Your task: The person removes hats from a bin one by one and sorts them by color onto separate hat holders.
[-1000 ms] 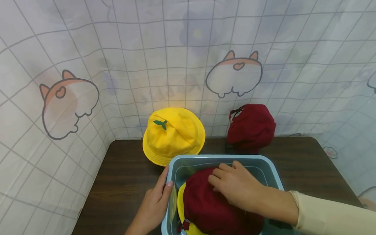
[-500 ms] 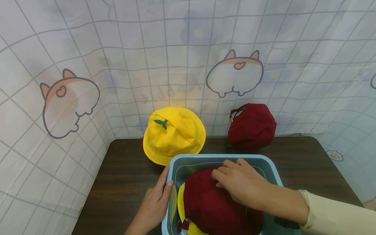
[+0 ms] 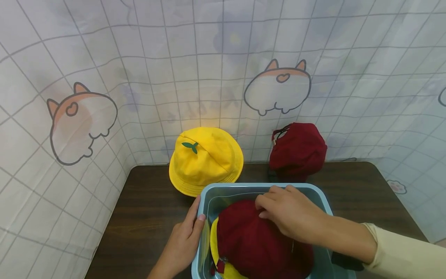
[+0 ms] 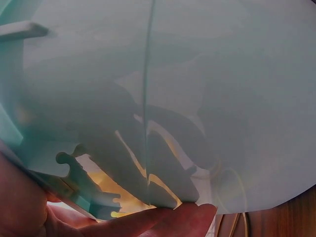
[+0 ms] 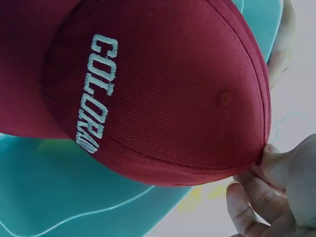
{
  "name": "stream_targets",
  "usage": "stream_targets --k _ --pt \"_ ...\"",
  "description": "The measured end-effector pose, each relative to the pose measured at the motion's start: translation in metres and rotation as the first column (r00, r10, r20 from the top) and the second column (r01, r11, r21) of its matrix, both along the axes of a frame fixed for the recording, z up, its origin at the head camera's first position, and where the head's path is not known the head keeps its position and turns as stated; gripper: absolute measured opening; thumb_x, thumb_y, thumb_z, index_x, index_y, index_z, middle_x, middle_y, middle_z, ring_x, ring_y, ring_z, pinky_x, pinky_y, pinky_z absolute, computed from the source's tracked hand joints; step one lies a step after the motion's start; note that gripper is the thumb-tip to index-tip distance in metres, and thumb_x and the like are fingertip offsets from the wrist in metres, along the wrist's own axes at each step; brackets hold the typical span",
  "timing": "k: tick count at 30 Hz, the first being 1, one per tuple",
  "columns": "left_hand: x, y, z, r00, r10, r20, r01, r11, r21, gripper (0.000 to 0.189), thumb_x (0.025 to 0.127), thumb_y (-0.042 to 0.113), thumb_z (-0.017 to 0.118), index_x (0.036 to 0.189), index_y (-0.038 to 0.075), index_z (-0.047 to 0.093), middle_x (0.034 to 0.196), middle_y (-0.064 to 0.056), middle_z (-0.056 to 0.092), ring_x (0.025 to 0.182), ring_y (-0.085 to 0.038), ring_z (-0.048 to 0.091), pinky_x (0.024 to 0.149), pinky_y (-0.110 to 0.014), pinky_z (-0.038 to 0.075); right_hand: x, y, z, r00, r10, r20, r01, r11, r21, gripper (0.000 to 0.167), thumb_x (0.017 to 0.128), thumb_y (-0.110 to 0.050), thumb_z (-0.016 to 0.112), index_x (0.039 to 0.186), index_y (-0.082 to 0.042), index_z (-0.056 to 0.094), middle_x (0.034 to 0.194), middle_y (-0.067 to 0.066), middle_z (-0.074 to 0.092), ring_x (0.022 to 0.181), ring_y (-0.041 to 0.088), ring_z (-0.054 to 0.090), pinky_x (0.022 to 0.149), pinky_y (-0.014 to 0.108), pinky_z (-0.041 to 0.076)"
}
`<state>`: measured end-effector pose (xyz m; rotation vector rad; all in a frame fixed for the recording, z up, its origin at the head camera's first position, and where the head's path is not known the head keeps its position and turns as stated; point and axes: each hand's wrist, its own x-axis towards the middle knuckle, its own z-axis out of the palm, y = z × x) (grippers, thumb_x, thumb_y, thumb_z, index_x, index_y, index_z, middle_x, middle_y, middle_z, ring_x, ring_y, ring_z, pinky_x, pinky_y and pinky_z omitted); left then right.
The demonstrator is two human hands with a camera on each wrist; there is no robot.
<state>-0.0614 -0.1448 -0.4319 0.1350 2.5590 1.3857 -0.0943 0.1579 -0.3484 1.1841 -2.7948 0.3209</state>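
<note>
A dark red baseball cap (image 3: 254, 236) lies in a light blue plastic basin (image 3: 256, 186), covering most of a yellow hat (image 3: 215, 237) whose brim shows along its left side. My right hand (image 3: 294, 213) pinches the top of the cap's crown between thumb and fingers. The right wrist view shows white embroidered lettering on the front of this cap (image 5: 173, 94), with the pinch of my right hand (image 5: 276, 187) at the crown's edge. At the basin's left rim, my left hand (image 3: 179, 244) grips, thumb over the edge. Up close, its fingertips (image 4: 197, 217) touch the wall.
Behind the basin stands a yellow bucket hat (image 3: 205, 162) with a green sprout on it. Another dark red cap (image 3: 297, 151) is propped up at the back right of the brown wooden table (image 3: 139, 221). A white checked cloth (image 3: 167, 58) hangs behind.
My right hand has shifted a little to the right and up, its fingers drawn closer together on the cap's crown. The left hand stays on the basin's rim.
</note>
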Motion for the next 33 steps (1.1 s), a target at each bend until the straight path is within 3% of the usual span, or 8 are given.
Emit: stream_targets --k 9,17,25,29,33 --pt "0.001 0.002 -0.002 0.999 0.021 -0.025 -0.021 1.0 -0.017 0.059 0.109 0.054 0.036 0.163 0.037 0.02 0.132 -0.012 0.067 0.086 -0.007 0.068 0.079 -0.028 0.057 -0.002 0.008 0.01 0.999 -0.007 -0.044 0.003 0.997 -0.08 0.016 0.09 -0.023 0.079 0.101 -0.024 0.067 0.089 -0.014 0.065 0.084 0.005 0.055 0.066 0.022 0.04" --pt "0.001 0.002 -0.001 0.999 0.018 -0.028 -0.018 1.0 -0.01 0.059 0.109 0.054 0.035 0.163 0.037 0.019 0.128 -0.014 0.069 0.084 -0.008 0.068 0.076 -0.026 0.057 -0.004 0.014 0.021 0.997 -0.02 -0.08 0.01 0.992 -0.124 0.02 0.087 -0.019 0.082 0.101 -0.024 0.067 0.09 -0.016 0.064 0.082 0.001 0.053 0.069 0.024 0.045" --pt "0.001 0.0 0.0 1.0 -0.008 0.003 0.007 1.0 0.017 0.061 0.108 0.055 0.035 0.164 0.035 0.017 0.119 -0.015 0.07 0.079 -0.008 0.069 0.072 -0.023 0.058 -0.004 0.02 0.037 0.998 -0.04 -0.056 0.03 0.985 -0.171 0.021 0.089 -0.015 0.079 0.105 -0.022 0.067 0.093 -0.014 0.064 0.083 0.002 0.054 0.072 0.027 0.05" --pt "0.001 0.0 0.0 1.0 -0.007 0.001 0.007 1.0 0.023 0.061 0.109 0.053 0.036 0.164 0.034 0.017 0.121 -0.015 0.07 0.079 -0.008 0.069 0.073 -0.024 0.058 -0.006 0.024 0.047 0.998 -0.061 -0.016 0.056 0.975 -0.217 0.023 0.089 -0.01 0.078 0.106 -0.021 0.066 0.094 -0.013 0.063 0.083 0.001 0.054 0.071 0.024 0.052" --pt "0.001 0.001 0.0 1.0 0.005 -0.015 -0.005 1.0 0.007 0.06 0.11 0.052 0.035 0.164 0.034 0.018 0.125 -0.015 0.069 0.081 -0.007 0.069 0.076 -0.026 0.058 -0.008 0.03 0.056 0.998 -0.064 -0.027 0.055 0.964 -0.26 0.026 0.089 -0.008 0.078 0.107 -0.021 0.065 0.095 -0.013 0.062 0.084 0.0 0.052 0.07 0.022 0.051"
